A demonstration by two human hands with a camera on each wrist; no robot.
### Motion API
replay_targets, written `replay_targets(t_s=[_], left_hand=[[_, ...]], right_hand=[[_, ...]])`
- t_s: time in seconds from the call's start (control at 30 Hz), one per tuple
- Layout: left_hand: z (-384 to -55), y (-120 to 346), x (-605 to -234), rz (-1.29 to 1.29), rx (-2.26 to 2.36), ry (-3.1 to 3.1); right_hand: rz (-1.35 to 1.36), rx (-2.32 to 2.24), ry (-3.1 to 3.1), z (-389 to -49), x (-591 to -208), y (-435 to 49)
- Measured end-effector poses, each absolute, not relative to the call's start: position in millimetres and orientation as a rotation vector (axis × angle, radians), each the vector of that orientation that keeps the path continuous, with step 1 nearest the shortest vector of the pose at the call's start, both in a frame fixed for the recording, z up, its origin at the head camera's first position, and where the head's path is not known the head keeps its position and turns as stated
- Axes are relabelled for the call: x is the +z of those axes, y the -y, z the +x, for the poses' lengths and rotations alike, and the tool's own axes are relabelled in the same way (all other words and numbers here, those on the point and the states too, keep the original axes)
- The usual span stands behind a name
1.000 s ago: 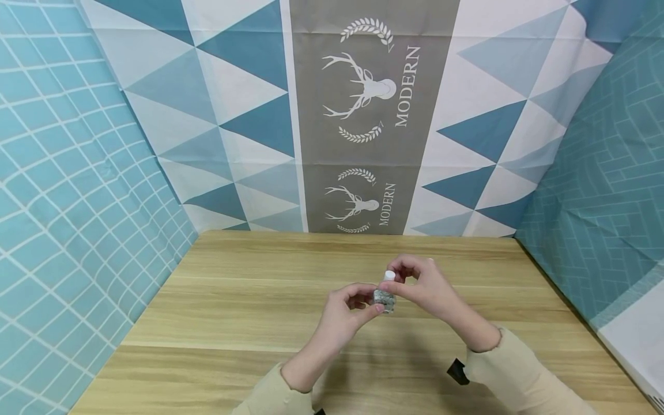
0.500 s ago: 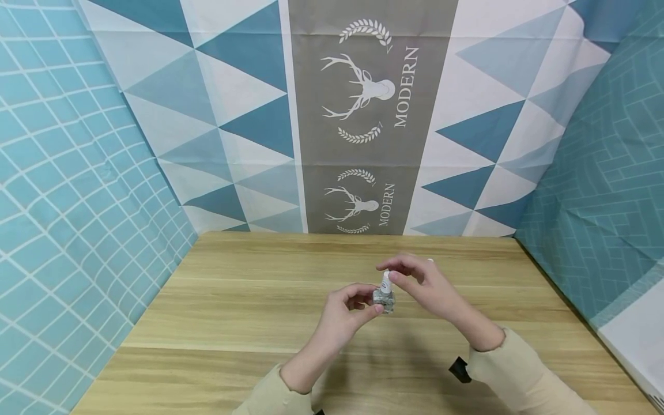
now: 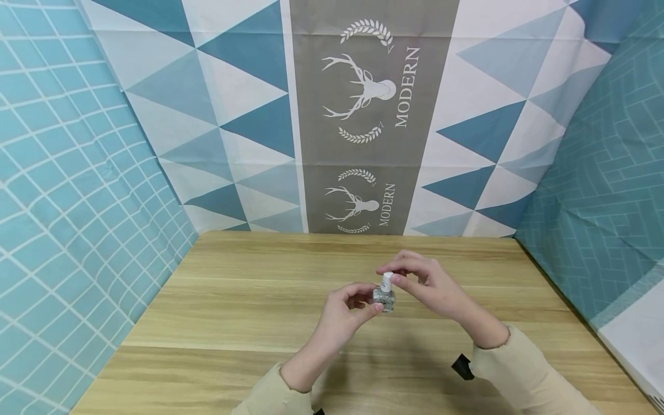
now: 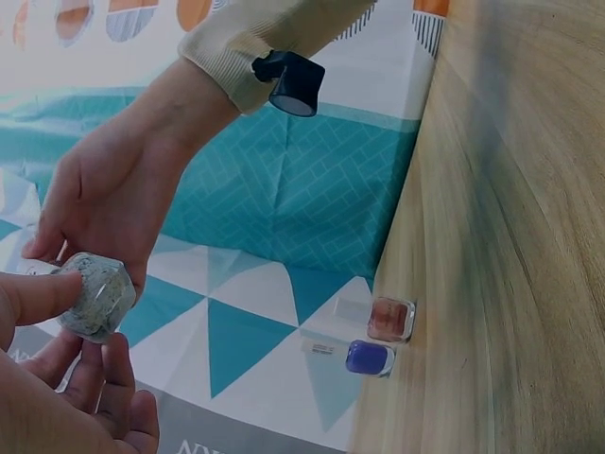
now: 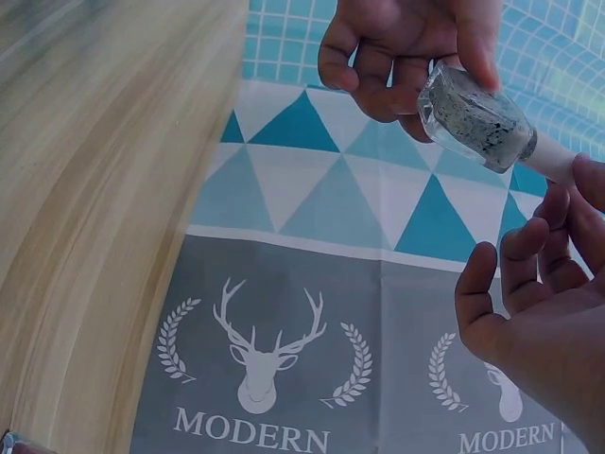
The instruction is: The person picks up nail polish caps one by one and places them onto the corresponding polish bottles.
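Observation:
A small glass nail polish bottle with pale grey, dark-speckled polish is held up above the wooden table, slightly tilted. My left hand grips its glass body between thumb and fingers. On the white cap, the thumb and a finger of my right hand pinch near the top end. The cap sits on the bottle's neck. In the right wrist view, the other fingers of the right hand are bent beside the cap, holding nothing.
Two more nail polish bottles stand on the table in the left wrist view: a reddish-brown one and a purple one. Patterned cloth hangs behind the wooden table and along its sides.
My right thumb and fingers have loosened from the cap, shifted, and come back onto it, uncovering more of its white side. The left hand and bottle have stayed nearly still.

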State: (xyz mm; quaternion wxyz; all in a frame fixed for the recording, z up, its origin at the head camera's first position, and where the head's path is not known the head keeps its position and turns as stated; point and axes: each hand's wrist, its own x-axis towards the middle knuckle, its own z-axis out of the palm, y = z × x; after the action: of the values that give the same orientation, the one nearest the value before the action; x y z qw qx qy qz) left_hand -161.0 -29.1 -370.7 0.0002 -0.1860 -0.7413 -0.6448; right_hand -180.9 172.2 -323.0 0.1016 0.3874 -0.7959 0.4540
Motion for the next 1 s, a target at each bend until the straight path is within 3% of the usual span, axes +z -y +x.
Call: replay_targets(t_s=[1.0], left_hand=[[-157.3,27.1,-367.5,-0.558,-2.079,2.251]], right_hand=[[0.886,1.351,2.365,-180.8,-325.2,-163.3]])
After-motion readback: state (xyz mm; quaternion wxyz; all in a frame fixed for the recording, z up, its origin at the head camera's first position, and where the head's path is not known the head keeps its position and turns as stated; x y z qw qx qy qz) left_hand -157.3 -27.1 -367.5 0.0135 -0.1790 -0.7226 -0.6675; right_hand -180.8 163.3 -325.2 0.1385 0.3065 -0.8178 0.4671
